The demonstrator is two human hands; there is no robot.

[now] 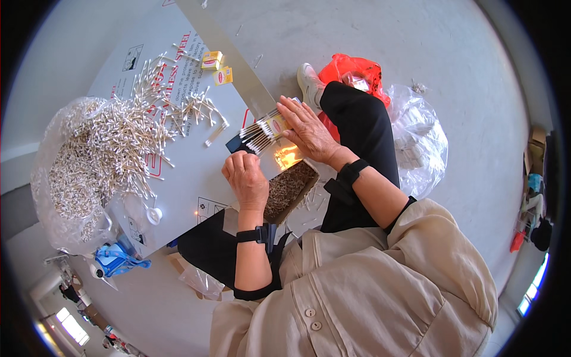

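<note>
A fan of cotton swabs with a yellow label lies at the table's right edge. Across its far end rests my right hand, fingers stretched out flat and close together. My left hand is closed in a pinch beside the near swab tips, by a dark blue flat piece. What its fingertips hold is hidden. Below my hands stands an open carton filled with small brownish-white pieces. Bright light glints on the metal edge between the hands.
A big heap of loose cotton swabs spills from a clear bag on the table. Small yellow boxes lie beyond it. A red bag and a clear bag rest on the floor at right. A blue strapped object is at left.
</note>
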